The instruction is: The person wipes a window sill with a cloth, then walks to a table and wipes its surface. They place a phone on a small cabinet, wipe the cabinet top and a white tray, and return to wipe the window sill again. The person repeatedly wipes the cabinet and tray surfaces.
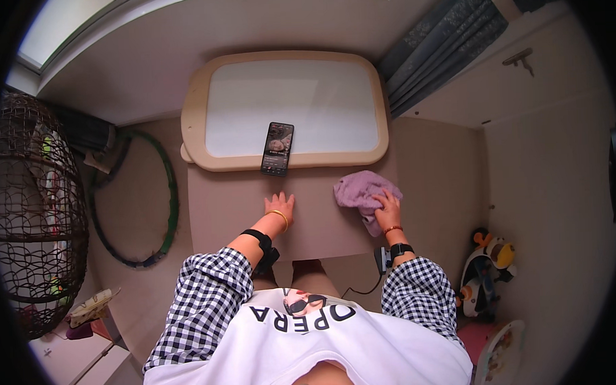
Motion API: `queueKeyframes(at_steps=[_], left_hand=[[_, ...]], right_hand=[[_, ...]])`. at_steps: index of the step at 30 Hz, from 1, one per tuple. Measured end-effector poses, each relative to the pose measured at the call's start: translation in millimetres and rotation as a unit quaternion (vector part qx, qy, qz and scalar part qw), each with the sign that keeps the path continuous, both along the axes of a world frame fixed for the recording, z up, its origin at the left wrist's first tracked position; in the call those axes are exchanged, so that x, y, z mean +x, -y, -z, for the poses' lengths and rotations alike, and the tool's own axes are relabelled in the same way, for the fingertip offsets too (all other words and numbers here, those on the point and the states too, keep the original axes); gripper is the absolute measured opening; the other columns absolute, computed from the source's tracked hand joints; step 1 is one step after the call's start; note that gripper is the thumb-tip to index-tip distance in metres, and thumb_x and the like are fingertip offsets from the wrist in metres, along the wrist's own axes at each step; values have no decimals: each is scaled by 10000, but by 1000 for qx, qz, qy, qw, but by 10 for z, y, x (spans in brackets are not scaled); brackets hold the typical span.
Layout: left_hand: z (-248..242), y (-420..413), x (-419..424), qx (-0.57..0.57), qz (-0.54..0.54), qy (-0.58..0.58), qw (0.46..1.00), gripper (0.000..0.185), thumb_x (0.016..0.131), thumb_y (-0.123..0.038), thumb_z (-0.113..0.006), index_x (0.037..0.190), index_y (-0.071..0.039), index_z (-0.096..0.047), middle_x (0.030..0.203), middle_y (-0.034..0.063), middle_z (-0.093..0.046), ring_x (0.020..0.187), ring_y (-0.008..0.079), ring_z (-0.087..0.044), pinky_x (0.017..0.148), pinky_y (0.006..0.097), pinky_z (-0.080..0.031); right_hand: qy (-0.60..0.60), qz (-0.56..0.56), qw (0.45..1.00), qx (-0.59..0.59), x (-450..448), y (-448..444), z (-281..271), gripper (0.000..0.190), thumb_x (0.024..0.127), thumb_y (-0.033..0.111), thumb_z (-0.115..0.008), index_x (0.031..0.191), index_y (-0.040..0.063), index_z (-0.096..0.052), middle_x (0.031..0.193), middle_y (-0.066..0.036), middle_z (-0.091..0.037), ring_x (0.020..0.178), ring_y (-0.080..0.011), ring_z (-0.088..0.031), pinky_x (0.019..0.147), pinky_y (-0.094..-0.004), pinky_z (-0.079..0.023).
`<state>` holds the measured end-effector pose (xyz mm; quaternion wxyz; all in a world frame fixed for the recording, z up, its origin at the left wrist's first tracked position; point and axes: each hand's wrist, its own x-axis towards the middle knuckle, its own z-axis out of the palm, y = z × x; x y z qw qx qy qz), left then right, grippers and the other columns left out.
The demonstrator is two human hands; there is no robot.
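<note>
My left hand lies on the tabletop with its fingers spread and nothing in it. Just beyond its fingertips is a smartphone with a lit screen. The phone rests across the near rim of a white board in a beige rounded frame. To the right, my right hand has its fingers on a crumpled purple cloth at the table's right edge. Part of the cloth hangs down toward me under the hand; the thumb side is partly hidden.
A green hoop leans on the left near a woven wicker chair. Penguin toy stands on the floor at right. Dark curtains hang at the back right, beside a white door with a handle. A cable runs from my right armband.
</note>
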<state>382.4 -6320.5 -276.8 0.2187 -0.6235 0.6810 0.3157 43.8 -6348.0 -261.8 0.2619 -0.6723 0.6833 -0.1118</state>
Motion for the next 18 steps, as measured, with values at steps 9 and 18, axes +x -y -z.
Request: queueKeyframes(at_steps=[9,18], left_hand=[[-144,4,75,13,34,27,999,926,768,-326,-720,1485,-91,-183,1527,97,-242,1396,268,-264,1078,582,-268],[-125,-26,88,12,58,3,998,867,779,-298,-700,1473,-86,-225,1536,80,-240,1398,253,-270,1074,602,-258]], right_hand=[[-221,83,957,169,880,355,-136,915,720,452,-750,1473,308,-252,1566,-111,-100,1392,-460,-149,996,-603,-374],[-272,148,943,118,319,248,204,797,749,292,-738,1430,352,-328,1532,-78,-216,1272,-411,-372,963,-472,-459]])
